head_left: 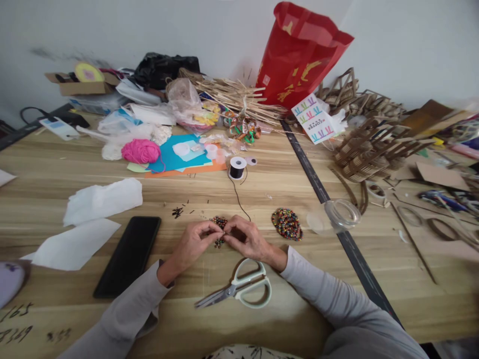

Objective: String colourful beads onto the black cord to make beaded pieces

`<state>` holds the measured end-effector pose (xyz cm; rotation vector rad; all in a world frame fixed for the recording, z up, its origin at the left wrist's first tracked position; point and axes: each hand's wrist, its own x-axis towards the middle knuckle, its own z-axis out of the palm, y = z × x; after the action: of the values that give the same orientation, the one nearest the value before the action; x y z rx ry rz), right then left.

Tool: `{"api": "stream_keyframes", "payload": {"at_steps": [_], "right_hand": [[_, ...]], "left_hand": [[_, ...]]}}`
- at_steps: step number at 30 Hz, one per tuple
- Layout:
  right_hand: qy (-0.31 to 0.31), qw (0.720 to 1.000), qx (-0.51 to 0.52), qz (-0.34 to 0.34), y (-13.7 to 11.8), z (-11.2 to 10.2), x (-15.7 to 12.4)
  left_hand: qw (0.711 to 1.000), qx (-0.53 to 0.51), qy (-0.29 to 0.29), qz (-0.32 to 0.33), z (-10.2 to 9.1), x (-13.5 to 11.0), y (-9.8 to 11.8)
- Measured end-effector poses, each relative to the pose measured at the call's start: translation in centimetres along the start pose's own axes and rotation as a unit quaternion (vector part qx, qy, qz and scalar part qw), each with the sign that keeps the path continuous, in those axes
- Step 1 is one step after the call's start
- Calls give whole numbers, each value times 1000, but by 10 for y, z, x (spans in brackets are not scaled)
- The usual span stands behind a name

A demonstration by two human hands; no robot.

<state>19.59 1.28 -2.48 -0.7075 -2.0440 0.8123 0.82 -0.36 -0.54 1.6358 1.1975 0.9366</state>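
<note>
My left hand (193,243) and my right hand (249,241) meet over the wooden table (284,309), fingers pinched together on a small beaded piece (219,223) of mixed colours. A thin black cord (239,199) runs from my right hand up to a spool (237,167). A finished-looking oval of coloured beads (287,224) lies just right of my right hand. Pale green scissors (241,289) lie shut right below both hands. A few tiny dark beads (177,212) are scattered above my left hand.
A black phone (129,255) lies left of my left arm, with white paper sheets (90,217) beyond it. A clear round lid (342,214) sits to the right. Pink yarn (141,151), coloured paper, plastic bags, a red bag (299,55) and cardboard strips (374,144) crowd the back.
</note>
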Motion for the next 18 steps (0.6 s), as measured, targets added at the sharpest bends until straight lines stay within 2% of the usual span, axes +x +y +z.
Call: {"api": "stream_keyframes", "payload": {"at_steps": [10, 18], "right_hand": [[-11, 1000, -3, -17, 4, 1, -2], [21, 996, -79, -21, -1, -1, 1]], "left_hand": [[999, 18, -24, 23, -1, 1, 4], [1000, -9, 6, 15, -2, 0, -5]]}}
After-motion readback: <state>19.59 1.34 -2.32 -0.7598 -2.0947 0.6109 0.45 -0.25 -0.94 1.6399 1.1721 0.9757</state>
